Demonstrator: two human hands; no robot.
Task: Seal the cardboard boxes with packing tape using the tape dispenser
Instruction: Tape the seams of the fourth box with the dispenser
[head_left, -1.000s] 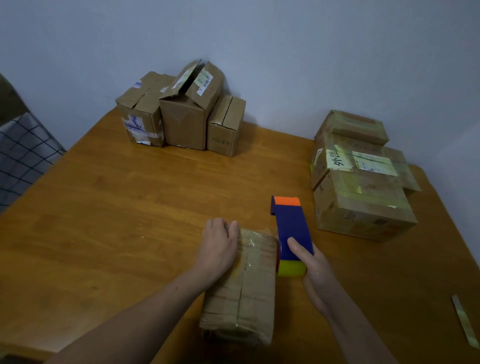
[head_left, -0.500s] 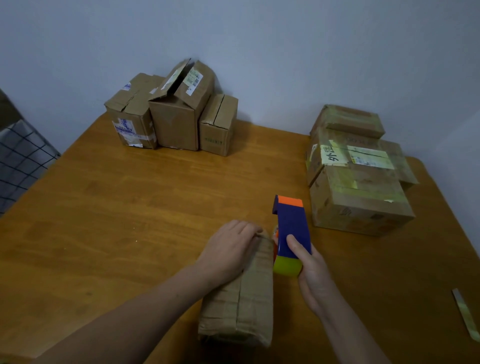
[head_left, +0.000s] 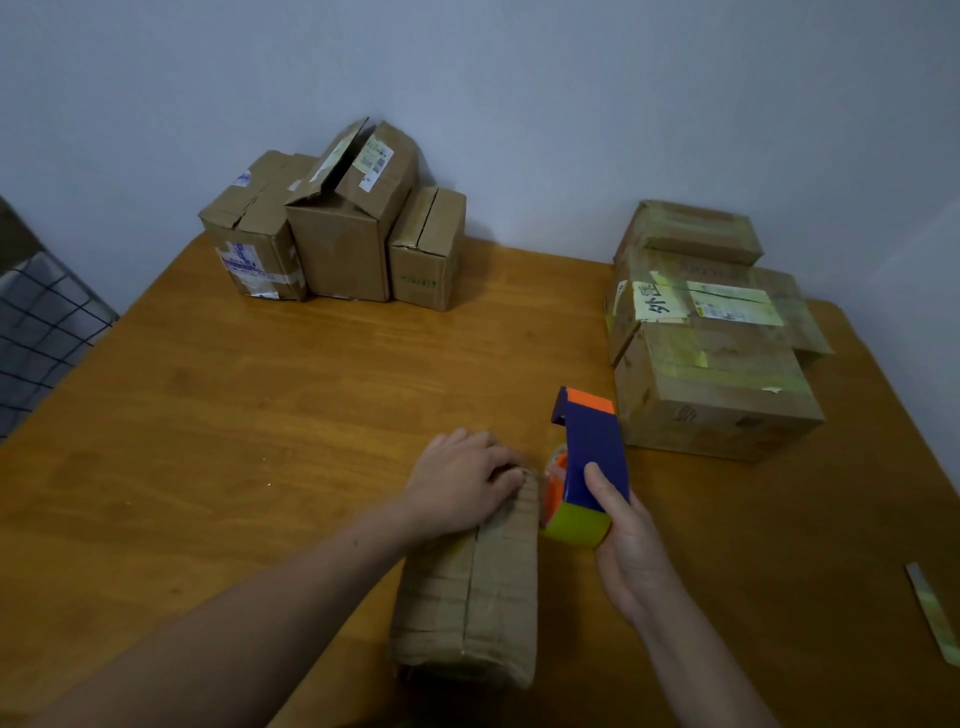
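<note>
Wooden table (head_left: 249, 415) fills the frame under a pale wall. At lower centre lies the box (head_left: 467, 597); the left hand (head_left: 462, 483) rests palm down on its far end. Just right of that end, the right hand (head_left: 623, 551) grips the tape dispenser (head_left: 592, 457). Unsealed boxes (head_left: 337, 228) wait at upper left, and a taped stack (head_left: 711, 353) sits at right. The dispenser's cutter is close to the left fingers (head_left: 506, 470), so a quick pull could nick them. Light pressure on the box could let it slide and wrinkle the tape.
</note>
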